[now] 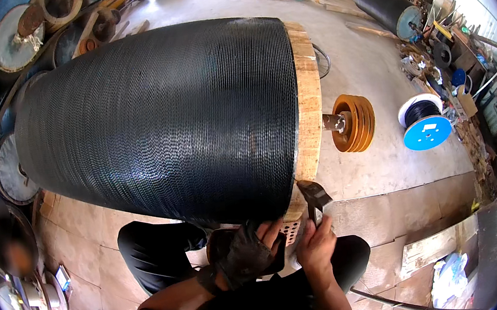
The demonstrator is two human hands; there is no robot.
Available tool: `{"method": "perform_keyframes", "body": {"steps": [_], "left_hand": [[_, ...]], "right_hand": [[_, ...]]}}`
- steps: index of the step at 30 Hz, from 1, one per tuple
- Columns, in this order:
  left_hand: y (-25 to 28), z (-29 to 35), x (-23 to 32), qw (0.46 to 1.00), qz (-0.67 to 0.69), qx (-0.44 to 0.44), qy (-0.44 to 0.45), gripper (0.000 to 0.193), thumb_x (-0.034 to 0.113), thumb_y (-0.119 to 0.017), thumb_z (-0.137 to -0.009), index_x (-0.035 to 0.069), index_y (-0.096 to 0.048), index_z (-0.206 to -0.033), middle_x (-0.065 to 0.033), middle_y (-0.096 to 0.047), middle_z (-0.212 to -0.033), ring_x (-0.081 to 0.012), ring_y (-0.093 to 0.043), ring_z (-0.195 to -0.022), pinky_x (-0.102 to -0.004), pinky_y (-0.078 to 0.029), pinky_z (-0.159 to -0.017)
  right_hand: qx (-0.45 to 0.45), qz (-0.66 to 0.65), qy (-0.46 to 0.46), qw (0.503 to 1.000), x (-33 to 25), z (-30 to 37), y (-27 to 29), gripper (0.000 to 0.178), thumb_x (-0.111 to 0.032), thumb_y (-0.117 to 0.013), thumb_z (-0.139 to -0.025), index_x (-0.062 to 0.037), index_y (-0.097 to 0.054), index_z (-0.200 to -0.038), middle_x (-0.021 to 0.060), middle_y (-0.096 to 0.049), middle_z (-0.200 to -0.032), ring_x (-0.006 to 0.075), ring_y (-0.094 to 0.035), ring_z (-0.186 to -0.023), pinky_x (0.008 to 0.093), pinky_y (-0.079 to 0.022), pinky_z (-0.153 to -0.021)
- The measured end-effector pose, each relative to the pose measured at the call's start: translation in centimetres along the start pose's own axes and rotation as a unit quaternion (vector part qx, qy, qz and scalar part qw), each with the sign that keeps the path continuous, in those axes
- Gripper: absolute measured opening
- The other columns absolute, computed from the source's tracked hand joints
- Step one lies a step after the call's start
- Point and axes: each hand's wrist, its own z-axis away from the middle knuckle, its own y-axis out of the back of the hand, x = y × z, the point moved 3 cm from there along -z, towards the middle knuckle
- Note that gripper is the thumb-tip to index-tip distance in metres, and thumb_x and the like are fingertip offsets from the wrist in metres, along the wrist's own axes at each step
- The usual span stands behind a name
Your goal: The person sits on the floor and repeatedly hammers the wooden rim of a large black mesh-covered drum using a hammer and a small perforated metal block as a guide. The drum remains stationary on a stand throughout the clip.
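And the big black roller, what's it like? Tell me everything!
The big black roller lies on its side like a barrel. Its shiny skin has fine ridges, like wound cord. Pale wood shows at its right end, where a rusty shaft bears an orange grooved wheel. The gloved left hand seems to touch its near edge.

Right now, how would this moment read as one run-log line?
left hand: gloved, by black cylinder | right hand: holding metal tool near wooden rim
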Motion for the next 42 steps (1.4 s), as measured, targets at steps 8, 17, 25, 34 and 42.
{"method": "perform_keyframes", "body": {"steps": [8,17,25,34,42], "left_hand": [[-4.3,7.6,-2.9,0.969,-0.017,-0.247,0.018,0.041,0.031,-0.067,-0.086,0.001,-0.063,-0.114,-0.0156,-0.063,-0.106,-0.03,-0.062,-0.102,-0.0418,-0.052,-0.084],[-7.6,8.3,-3.9,0.944,0.051,-0.302,0.125,0.028,0.021,-0.06,-0.091,0.001,-0.065,-0.11,-0.0171,-0.064,-0.105,-0.0328,-0.064,-0.099,-0.0426,-0.053,-0.082],[-8.9,10.3,-5.4,0.97,0.094,-0.209,0.077,0.025,0.02,-0.055,-0.095,0.002,-0.067,-0.108,-0.0143,-0.067,-0.1,-0.0333,-0.066,-0.095,-0.0436,-0.053,-0.082],[-1.6,3.3,-3.1,0.992,0.083,-0.062,0.076,0.027,0.018,-0.061,-0.089,0.006,-0.067,-0.112,-0.0172,-0.065,-0.112,-0.0329,-0.065,-0.095,-0.0442,-0.052,-0.08],[6.4,-8.0,-5.5,0.94,-0.117,0.271,-0.173,0.039,0.01,-0.07,-0.079,0.005,-0.062,-0.117,-0.0111,-0.06,-0.108,-0.0281,-0.062,-0.092,-0.0413,-0.052,-0.075]], "right_hand": [[0.068,-0.123,0.056,0.988,2.0,1.4,-0.9,0.025,-0.019,-0.048,-0.102,0.0051,-0.049,-0.099,0.0115,-0.053,-0.06,0.0161,-0.053,-0.053,0.0354,-0.038,-0.046],[0.117,-0.21,0.079,0.967,0.3,1.6,0.4,0.023,-0.019,-0.045,-0.1,0.0009,-0.052,-0.091,0.0041,-0.054,-0.064,0.0148,-0.049,-0.053,0.0296,-0.039,-0.049],[0.102,-0.166,0.03,0.98,1.9,2.3,0.0,0.017,-0.015,-0.049,-0.1,0.001,-0.051,-0.094,0.0058,-0.052,-0.06,0.0158,-0.047,-0.051,0.0291,-0.04,-0.049],[0.105,-0.185,0.067,0.975,-1.6,1.3,1.3,0.024,-0.02,-0.043,-0.1,0.0013,-0.05,-0.092,0.0051,-0.053,-0.064,0.0157,-0.049,-0.053,0.0297,-0.039,-0.049],[0.001,-0.041,0.038,0.998,-0.8,0.4,-0.1,0.019,-0.013,-0.052,-0.1,0.0033,-0.049,-0.092,0.0256,-0.052,-0.065,0.0377,-0.054,-0.053,0.0466,-0.043,-0.05]]}}
